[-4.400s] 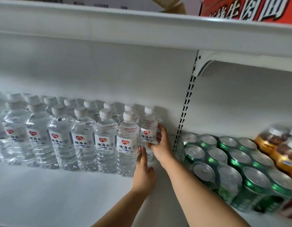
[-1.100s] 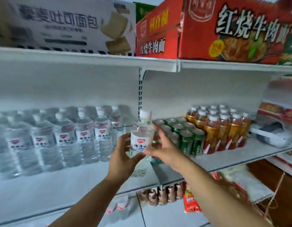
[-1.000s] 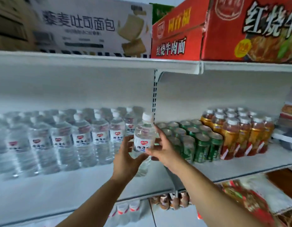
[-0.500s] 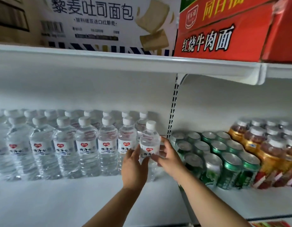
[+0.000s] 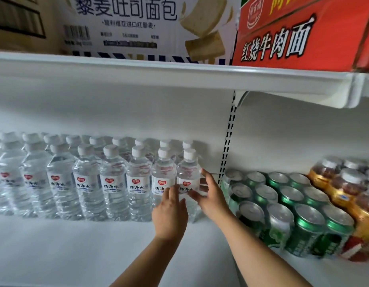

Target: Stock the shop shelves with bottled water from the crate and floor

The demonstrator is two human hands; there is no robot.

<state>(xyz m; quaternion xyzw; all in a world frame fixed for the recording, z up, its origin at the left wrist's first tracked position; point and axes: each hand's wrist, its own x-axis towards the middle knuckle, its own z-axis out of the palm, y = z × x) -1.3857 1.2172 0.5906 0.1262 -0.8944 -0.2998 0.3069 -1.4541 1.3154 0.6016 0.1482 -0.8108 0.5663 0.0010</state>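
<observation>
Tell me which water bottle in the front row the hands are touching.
The rightmost front-row bottle, beside the shelf upright: both hands' fingers rest on it; the others stand untouched.

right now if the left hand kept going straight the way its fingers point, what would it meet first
The left hand points up and into the shelf, so it would first meet the rightmost front water bottle, which its fingertips already seem to touch. Exact contact is hard to judge.

Green cans (image 5: 291, 208), amber bottles (image 5: 345, 189), cartons (image 5: 293, 32)
</observation>
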